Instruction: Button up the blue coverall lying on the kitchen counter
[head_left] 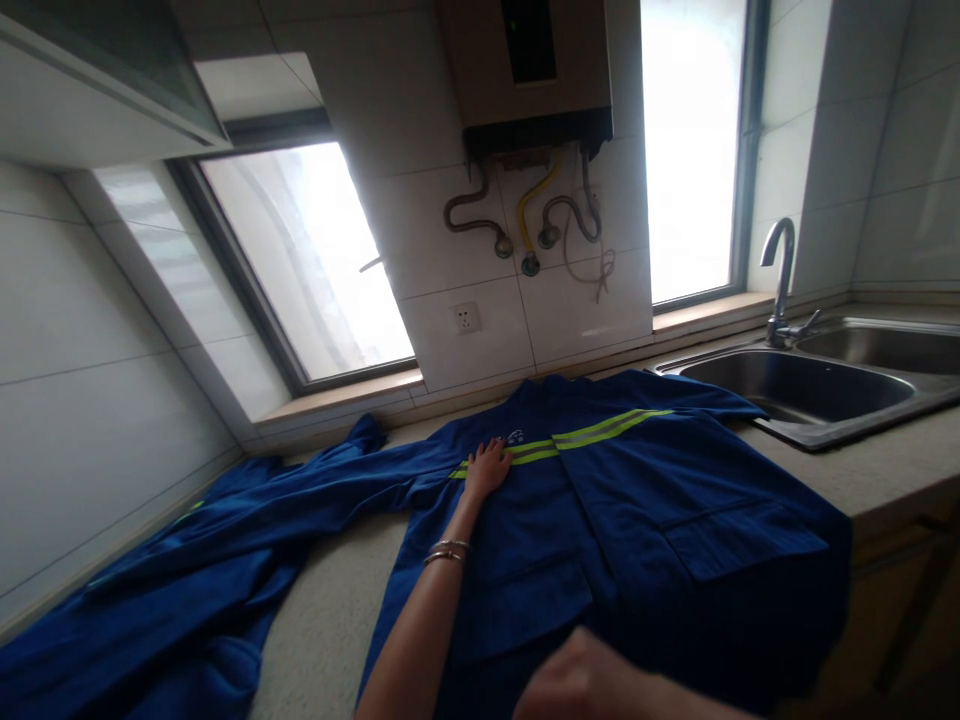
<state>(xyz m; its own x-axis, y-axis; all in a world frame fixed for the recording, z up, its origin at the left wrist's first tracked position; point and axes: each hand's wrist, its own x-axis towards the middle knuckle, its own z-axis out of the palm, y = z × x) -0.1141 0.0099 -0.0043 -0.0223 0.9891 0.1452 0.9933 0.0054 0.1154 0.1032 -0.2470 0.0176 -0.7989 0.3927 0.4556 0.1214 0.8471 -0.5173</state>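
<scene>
A blue work jacket (630,500) with yellow-green reflective stripes (592,432) lies spread front-up on the speckled countertop (330,600). My left hand (486,468) rests flat on its chest by the left end of the stripe, fingers stretched out; bracelets circle that wrist. My right hand (581,680) sits at the bottom edge over the jacket's lower front, seen from the back, blurred, its fingers hidden. One long sleeve (225,545) trails off to the left along the wall.
A steel double sink (825,385) with a tall tap (780,270) lies at the right. A wall socket (466,318) and a water heater (532,70) with hoses hang above the counter. Windows flank the heater; a cabinet hangs upper left.
</scene>
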